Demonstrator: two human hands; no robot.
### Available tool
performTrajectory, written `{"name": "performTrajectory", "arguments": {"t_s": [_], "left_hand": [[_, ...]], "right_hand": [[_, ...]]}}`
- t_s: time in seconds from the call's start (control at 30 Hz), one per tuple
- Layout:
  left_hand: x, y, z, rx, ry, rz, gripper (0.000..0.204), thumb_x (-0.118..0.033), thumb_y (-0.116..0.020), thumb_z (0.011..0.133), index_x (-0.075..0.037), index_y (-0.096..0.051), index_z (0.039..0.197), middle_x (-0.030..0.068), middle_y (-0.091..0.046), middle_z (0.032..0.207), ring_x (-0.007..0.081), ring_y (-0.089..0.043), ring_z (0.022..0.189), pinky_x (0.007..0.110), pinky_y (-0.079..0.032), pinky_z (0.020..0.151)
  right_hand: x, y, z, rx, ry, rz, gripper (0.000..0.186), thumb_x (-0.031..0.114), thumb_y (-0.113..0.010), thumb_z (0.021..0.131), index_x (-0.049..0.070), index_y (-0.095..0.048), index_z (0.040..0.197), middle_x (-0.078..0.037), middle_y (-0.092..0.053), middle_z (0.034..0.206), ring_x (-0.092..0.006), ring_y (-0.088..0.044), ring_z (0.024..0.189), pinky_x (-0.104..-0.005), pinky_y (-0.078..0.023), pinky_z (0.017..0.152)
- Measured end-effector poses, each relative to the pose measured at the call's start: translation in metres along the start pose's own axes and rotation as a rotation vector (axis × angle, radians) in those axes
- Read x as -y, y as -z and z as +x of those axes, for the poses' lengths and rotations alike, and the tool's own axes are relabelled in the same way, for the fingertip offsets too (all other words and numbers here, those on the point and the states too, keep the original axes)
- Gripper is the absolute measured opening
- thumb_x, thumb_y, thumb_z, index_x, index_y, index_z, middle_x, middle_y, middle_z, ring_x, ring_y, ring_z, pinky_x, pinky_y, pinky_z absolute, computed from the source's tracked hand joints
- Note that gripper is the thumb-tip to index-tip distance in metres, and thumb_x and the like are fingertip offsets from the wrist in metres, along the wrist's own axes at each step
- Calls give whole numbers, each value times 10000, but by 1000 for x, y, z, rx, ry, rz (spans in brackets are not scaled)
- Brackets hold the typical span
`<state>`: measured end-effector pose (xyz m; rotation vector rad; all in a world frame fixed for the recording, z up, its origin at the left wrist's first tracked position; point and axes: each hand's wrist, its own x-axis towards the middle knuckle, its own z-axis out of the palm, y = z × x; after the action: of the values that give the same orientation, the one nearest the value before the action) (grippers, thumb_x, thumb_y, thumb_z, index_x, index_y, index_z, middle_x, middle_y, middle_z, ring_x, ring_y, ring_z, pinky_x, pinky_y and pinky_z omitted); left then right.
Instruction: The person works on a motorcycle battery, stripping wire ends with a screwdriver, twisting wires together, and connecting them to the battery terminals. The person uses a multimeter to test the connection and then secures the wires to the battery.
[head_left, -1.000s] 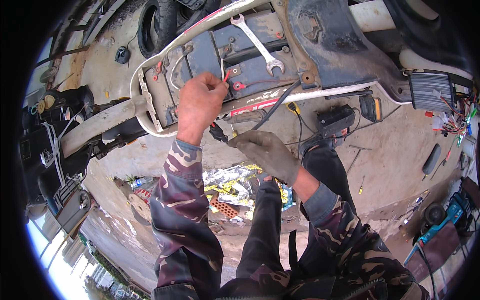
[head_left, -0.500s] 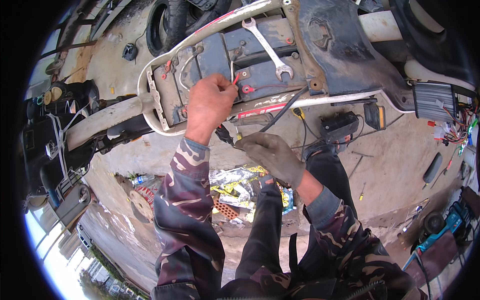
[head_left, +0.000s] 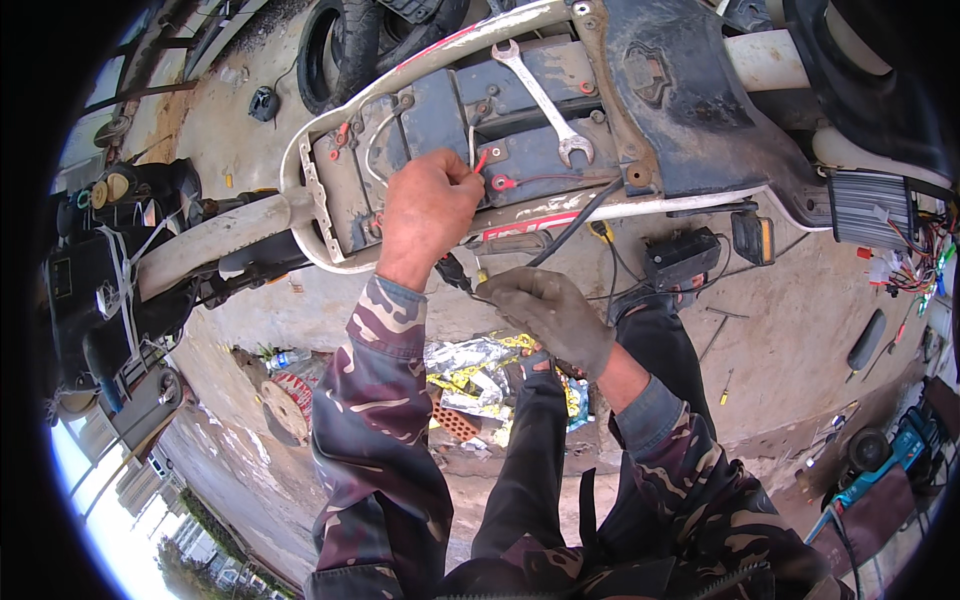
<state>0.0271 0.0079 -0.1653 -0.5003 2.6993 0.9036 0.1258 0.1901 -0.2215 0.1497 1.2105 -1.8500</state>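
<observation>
My bare left hand (head_left: 432, 205) pinches a red-tipped lead (head_left: 481, 161) over grey battery blocks (head_left: 428, 127) in the scooter's white frame tray (head_left: 294, 165). A silver open-ended wrench (head_left: 540, 100) lies across the batteries to its right. Below the tray, my grey-gloved right hand (head_left: 545, 315) has curled fingers at the lower end of a black connector or lead (head_left: 452, 272); exactly what they grip is unclear. A yellow-handled tool (head_left: 482, 275) shows just above those fingers.
Old tyres (head_left: 335, 55) lie behind the scooter. At right are a finned controller (head_left: 870, 208) with loose wires, a black box (head_left: 680, 262) and a blue power tool (head_left: 890, 460). Screwdrivers, foil wrappers (head_left: 470, 370) and a perforated brick (head_left: 450, 420) lie on the ground.
The whole view, hands included, has shifted slightly right as the head moved. Both hands keep nearly the same pose relative to the batteries.
</observation>
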Motion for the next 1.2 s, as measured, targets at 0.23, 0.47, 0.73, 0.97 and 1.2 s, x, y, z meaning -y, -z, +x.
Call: {"name": "performTrajectory", "arguments": {"t_s": [0.23, 0.47, 0.73, 0.97, 1.2], "left_hand": [[0, 2, 1, 21, -8, 8, 189, -195, -737, 841, -8, -745, 866, 182, -743, 801, 357, -737, 777, 424, -566, 758], [0, 5, 1, 43, -32, -17, 189, -180, -717, 842, 6, -740, 865, 192, -735, 786, 352, -735, 758, 418, -563, 734], [0, 7, 1, 58, -49, -10, 180, -168, -710, 838, 7, -741, 864, 200, -732, 786, 361, -732, 759, 426, -563, 739], [3, 7, 3, 65, -88, 26, 198, -175, -721, 856, 21, -729, 879, 146, -726, 755, 232, -698, 685, 363, -531, 680], [4, 6, 6, 71, -85, 34, 209, -183, -729, 849, 23, -731, 885, 146, -720, 746, 229, -696, 685, 364, -533, 682]], "right_hand": [[0, 0, 1, 1, 12, -1, 291, 201, -607, 1053, 22, -720, 1252, 43, -638, 859, -38, -511, 709, -224, -459, 640], [1, -2, 3, 3, -9, -5, 291, 194, -611, 1052, 22, -716, 1261, 47, -640, 866, -30, -506, 710, -217, -453, 636], [1, -2, 2, 3, -12, 8, 289, 191, -613, 1050, 22, -716, 1261, 56, -622, 846, -25, -495, 698, -213, -441, 620], [0, -1, 2, 0, -6, 2, 285, 192, -612, 1050, 25, -718, 1256, 55, -620, 844, -28, -499, 701, -215, -444, 622], [-1, 0, 4, 13, 6, -9, 283, 194, -612, 1049, 20, -722, 1243, 40, -636, 852, -35, -509, 707, -221, -447, 621]]}}
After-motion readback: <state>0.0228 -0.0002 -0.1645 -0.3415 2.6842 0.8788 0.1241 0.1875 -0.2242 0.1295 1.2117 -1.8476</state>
